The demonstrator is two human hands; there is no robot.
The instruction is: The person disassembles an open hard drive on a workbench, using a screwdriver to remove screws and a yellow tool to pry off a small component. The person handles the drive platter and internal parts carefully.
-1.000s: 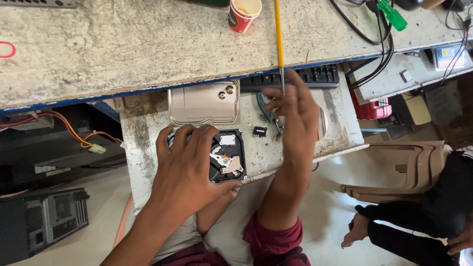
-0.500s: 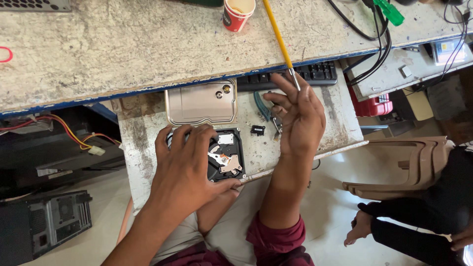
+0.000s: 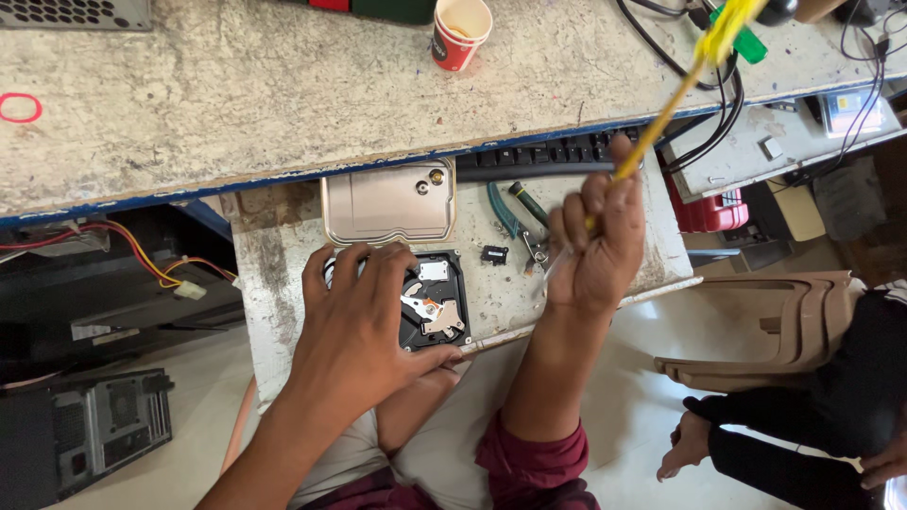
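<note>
Seen from above, a person sits at a small, worn tabletop (image 3: 283,283) set below a longer bench. Toward the left, the left hand (image 3: 364,326) lies flat with fingers spread, palm pressing down on an opened hard disk drive (image 3: 436,307); the hand covers the drive's left half, leaving the actuator arm and metal parts exposed on its right. Just behind the drive lies its removed metal cover (image 3: 389,201), beige and face up. Right of the drive sit a small black part (image 3: 494,253) and green-handled pliers (image 3: 515,212). Further right, the right hand (image 3: 595,250) is closed in a fist around a yellow-handled screwdriver (image 3: 675,94), whose long axis slants up and to the right; its tip is blurred, probably pointing down-left near the pliers. The drive lies left of this hand, close by.
</note>
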